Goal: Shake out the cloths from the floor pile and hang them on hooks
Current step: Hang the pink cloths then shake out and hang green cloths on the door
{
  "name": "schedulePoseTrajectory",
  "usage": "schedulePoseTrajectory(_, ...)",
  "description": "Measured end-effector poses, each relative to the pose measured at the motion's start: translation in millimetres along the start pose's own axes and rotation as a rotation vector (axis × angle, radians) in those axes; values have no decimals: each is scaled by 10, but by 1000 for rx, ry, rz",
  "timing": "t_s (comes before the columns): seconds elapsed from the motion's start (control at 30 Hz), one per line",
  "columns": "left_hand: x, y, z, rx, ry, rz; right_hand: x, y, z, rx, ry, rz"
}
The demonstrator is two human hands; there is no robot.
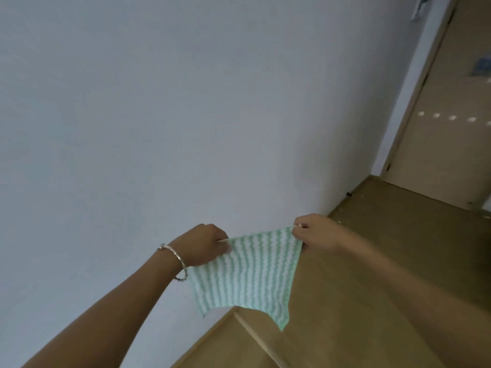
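A green and white striped cloth [249, 274] hangs spread out in front of me, close to the pale wall. My left hand [204, 244], with a bangle on its wrist, pinches the cloth's upper left corner. My right hand [314, 231] pinches the upper right corner. The top edge is stretched taut between the two hands and the lower corners hang free above the floor. No hooks and no floor pile show in this view.
A plain pale wall [159, 115] fills the left and centre. A tan floor [372, 288] runs along the right. A door frame [414, 102] stands at the upper right, with a small blue thing [482, 66] lying beyond it.
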State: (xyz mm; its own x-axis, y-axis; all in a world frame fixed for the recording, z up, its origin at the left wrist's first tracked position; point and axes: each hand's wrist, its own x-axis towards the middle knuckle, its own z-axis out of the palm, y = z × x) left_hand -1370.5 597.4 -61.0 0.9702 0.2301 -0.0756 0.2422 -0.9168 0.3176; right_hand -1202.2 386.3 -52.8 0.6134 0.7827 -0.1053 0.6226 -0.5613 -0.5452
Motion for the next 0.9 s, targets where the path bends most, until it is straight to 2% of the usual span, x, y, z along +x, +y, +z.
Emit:
schedulePoseTrajectory(0.2,779,1552,388,-143,-76,122,-701,1435,-608,-66,199,190)
schedulePoseTrajectory(0.33,1233,2378,668,-86,-119,265,-1123,2256,-983,-44,282,335)
schedulePoseTrajectory(0.5,1709,3026,939,63,-166,398,-1522,2907,-1286,-33,325,466)
schedulePoseTrajectory(0.7,2554,3700,1135,36,-155,549,-1726,3496,-1745,-52,341,578)
schedulePoseTrajectory(0.9,3593,4223,1266,39,-176,687,-1520,4017,-2280,0,382,649)
